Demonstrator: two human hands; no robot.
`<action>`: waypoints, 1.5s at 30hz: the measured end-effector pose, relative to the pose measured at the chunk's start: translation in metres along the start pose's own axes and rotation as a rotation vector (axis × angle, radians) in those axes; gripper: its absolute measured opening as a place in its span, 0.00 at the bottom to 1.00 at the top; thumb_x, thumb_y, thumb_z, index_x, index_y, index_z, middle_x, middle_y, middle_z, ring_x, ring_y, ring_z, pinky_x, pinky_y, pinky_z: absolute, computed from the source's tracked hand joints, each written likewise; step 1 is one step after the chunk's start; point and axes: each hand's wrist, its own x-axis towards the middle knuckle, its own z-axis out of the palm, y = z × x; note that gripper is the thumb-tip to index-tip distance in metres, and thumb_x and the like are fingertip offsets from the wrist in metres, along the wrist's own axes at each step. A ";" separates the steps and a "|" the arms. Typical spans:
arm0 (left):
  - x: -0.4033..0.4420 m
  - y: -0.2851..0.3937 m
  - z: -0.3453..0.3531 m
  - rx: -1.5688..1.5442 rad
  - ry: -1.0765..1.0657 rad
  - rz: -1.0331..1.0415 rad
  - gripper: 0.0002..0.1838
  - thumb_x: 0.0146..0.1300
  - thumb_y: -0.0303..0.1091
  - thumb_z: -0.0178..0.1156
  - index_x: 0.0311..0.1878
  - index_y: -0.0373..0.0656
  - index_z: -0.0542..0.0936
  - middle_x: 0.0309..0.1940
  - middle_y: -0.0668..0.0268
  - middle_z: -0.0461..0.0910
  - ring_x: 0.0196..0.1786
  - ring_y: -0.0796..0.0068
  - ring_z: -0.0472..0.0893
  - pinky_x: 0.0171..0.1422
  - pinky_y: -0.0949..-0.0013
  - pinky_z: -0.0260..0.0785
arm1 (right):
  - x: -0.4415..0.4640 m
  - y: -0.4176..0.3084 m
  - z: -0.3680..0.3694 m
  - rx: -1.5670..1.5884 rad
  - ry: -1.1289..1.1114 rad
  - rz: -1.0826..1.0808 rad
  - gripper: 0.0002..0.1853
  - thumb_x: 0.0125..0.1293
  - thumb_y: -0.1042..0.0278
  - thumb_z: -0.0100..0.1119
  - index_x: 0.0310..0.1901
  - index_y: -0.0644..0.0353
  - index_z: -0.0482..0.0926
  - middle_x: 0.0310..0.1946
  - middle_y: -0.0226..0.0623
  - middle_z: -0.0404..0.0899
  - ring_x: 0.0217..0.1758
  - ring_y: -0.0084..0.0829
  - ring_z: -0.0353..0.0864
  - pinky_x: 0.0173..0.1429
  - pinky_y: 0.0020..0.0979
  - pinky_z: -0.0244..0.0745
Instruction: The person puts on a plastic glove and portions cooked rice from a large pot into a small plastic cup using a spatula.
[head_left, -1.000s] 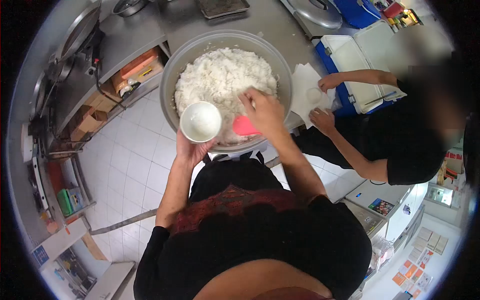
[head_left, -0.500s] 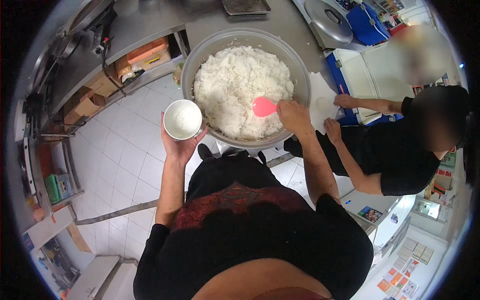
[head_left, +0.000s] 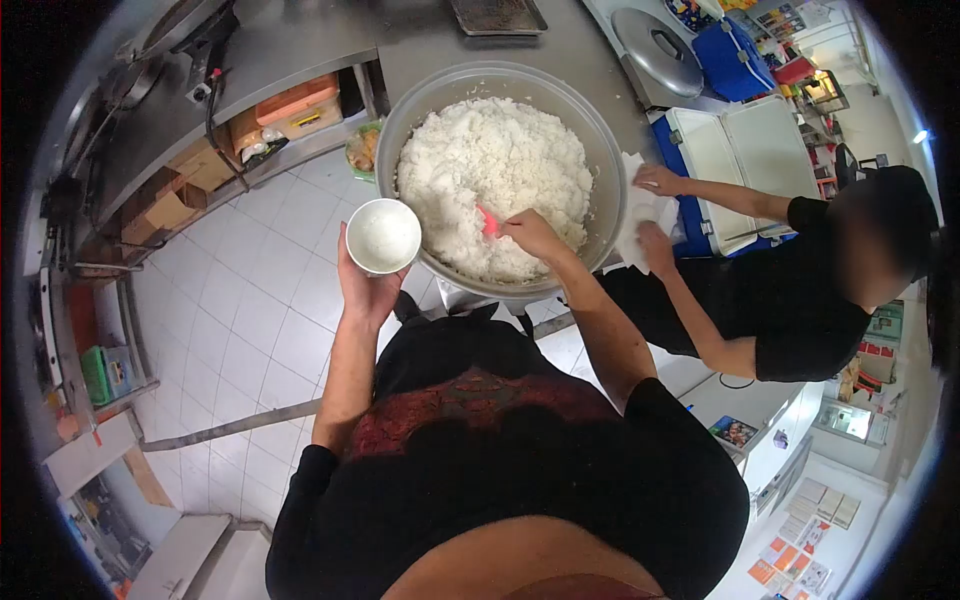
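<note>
A mound of cooked white rice (head_left: 500, 170) fills the wide metal pot (head_left: 397, 112) in front of me. My right hand (head_left: 535, 235) grips a pink rice paddle (head_left: 487, 220), whose blade is partly sunk in the near-left part of the rice. Just left of the pot's rim, my left hand (head_left: 368, 290) holds up a white cup (head_left: 383, 236) from below and the side. Some white rice seems to lie inside the cup, though how much is hard to tell.
At my right a co-worker (head_left: 790, 290) handles white paper (head_left: 632, 225) beside an open blue cooler box (head_left: 700, 160). A metal lid (head_left: 657, 52) and a baking tray (head_left: 500, 14) lie on the steel counter (head_left: 420, 40). Boxes (head_left: 300, 105) fill the shelf at left.
The pink paddle has moved left and its blade has gone down into the rice. My left hand and the cup shifted slightly right. The co-worker's hands moved left onto the paper.
</note>
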 end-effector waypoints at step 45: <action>0.076 -0.001 0.052 0.101 -0.151 -0.008 0.36 0.72 0.66 0.33 0.67 0.47 0.69 0.61 0.62 0.75 0.60 0.65 0.76 0.58 0.59 0.73 | -0.011 -0.021 -0.063 -0.655 0.698 -0.219 0.13 0.64 0.54 0.59 0.41 0.51 0.86 0.27 0.45 0.83 0.31 0.48 0.83 0.38 0.42 0.78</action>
